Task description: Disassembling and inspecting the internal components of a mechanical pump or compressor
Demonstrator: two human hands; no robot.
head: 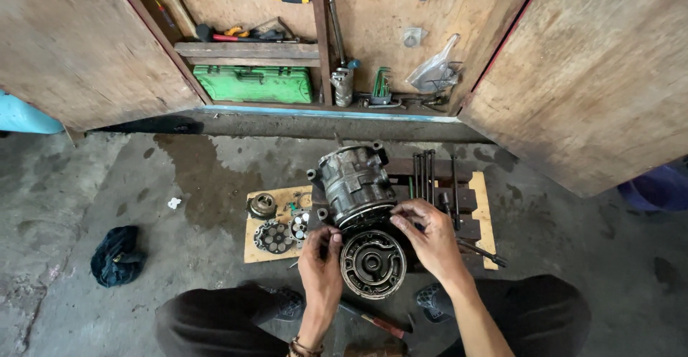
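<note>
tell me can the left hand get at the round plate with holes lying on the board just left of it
Probably yes. The round plate with holes lies open on the wooden board, nothing over it, close beside the left hand. But that hand's fingers are busy at the round cover.

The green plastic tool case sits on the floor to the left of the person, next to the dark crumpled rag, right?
Not quite. The head view shows the green plastic tool case inside the open wooden cabinet, under a shelf, straight ahead of the person. Only the dark crumpled rag lies on the concrete floor to the left.
</note>
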